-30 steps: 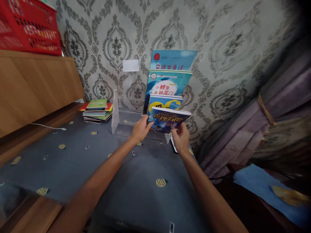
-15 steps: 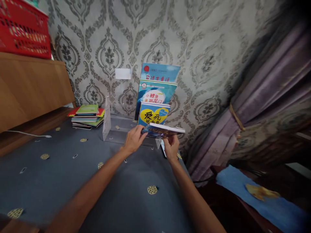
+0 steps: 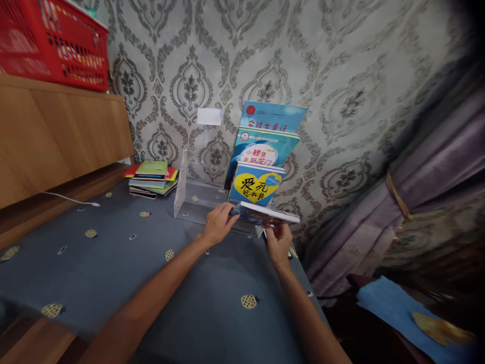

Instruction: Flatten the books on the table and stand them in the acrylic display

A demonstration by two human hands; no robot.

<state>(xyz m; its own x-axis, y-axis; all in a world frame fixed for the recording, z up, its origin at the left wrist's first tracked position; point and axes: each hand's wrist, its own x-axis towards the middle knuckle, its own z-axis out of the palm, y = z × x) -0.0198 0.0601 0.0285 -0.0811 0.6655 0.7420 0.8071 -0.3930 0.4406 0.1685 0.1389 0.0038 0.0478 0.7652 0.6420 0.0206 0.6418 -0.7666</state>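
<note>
A dark-covered book (image 3: 261, 214) is held tilted, its white page edge up, in front of a clear stepped rack (image 3: 182, 194). My left hand (image 3: 219, 223) pinches the book's left end. On its right lower side, my right hand (image 3: 279, 242) grips the same book. Behind it, three books rise in tiers on the right half of the rack: a blue book with a yellow heart (image 3: 253, 184), a teal book (image 3: 261, 151) and a light-blue book (image 3: 275, 115) at the back. The rack's left half shows bare clear steps.
A pile of several thin books (image 3: 153, 179) lies left of the rack. Farther left are a wooden shelf unit (image 3: 64, 136), a red basket (image 3: 76, 50) and a white cable (image 3: 71, 199). A purple curtain (image 3: 356, 217) and blue cloth (image 3: 397, 313) are at the right.
The view has swung left, so things sit farther right in it. Both hands still hold the dark book, which has dropped slightly, showing more of the yellow-heart cover.
</note>
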